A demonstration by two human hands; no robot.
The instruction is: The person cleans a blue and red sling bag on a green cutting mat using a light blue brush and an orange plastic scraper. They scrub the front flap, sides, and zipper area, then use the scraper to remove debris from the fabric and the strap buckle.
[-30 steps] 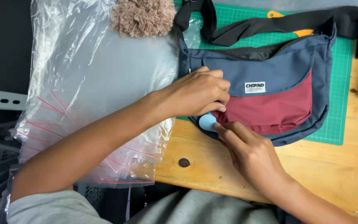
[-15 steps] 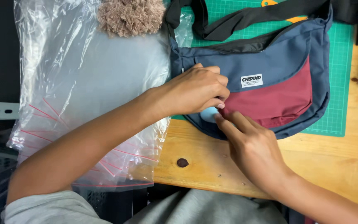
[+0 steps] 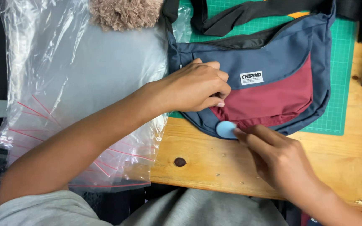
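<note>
Centrally, a navy-and-maroon bag (image 3: 273, 79) was pinned by the clenched left hand (image 3: 193, 90), steadying it, while a pale-blue disc (image 3: 226, 129) was pinched by the right hand (image 3: 279, 161).

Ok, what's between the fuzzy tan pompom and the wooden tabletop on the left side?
In the head view, a stack of clear zip bags lies between the pompom and the wooden tabletop.

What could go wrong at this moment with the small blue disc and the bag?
1. The right hand touches the blue disc only with its fingertips, at the bag's lower edge; it may slip onto the wooden table.
2. The left hand pinches the bag's fabric near the maroon panel; if this grip loosens, the fabric could shift.
3. The plastic bags overhang the table's left side and might slide off.
</note>
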